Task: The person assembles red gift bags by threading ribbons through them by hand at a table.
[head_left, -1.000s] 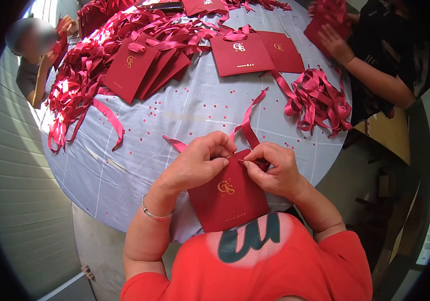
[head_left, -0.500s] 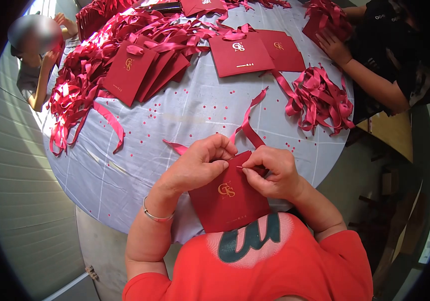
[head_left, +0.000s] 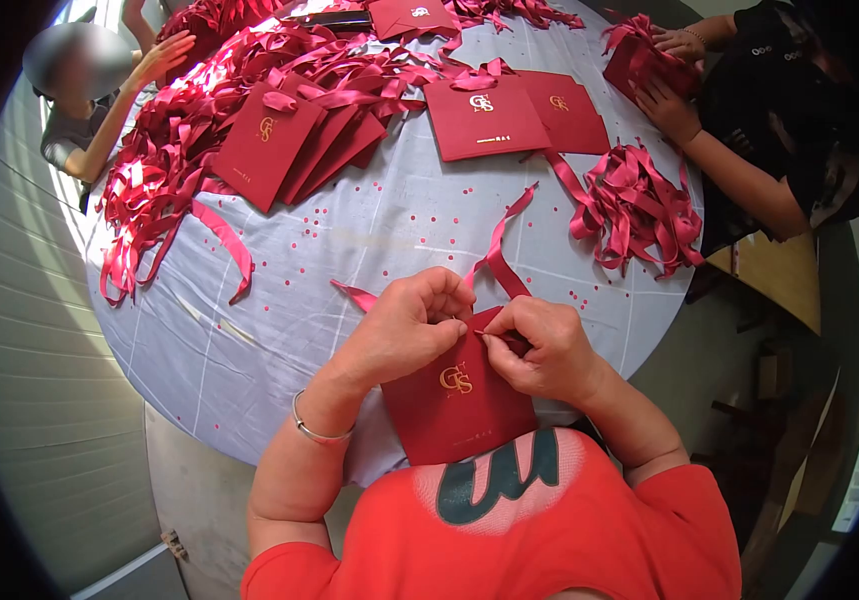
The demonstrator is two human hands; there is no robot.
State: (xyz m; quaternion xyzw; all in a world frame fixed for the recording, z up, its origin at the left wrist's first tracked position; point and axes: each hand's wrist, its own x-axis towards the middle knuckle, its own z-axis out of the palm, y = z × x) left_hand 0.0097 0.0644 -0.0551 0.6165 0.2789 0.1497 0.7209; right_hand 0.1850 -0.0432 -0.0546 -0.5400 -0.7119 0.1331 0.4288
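A dark red paper bag (head_left: 459,400) with a gold logo rests upright against the table's near edge, in front of my red shirt. My left hand (head_left: 419,322) is at the bag's top edge, its thumb and fingers pinched on the bag's rim. At the top right of the bag, my right hand (head_left: 539,345) pinches a thin pink ribbon end. A pink ribbon (head_left: 497,250) runs from behind the bag up onto the table, and another ribbon end (head_left: 352,294) sticks out beside my left hand.
A large ribbon heap (head_left: 179,150) and several red bags (head_left: 269,145) lie at the back left. Two more bags (head_left: 484,118) are at the back centre. A ribbon pile (head_left: 639,210) sits right. Co-workers (head_left: 749,180) stand at both sides; small red dots are scattered about.
The co-worker on the left has raised a hand and shifted. The right co-worker's second hand now shows on the bag there. My hands have barely moved on the bag.
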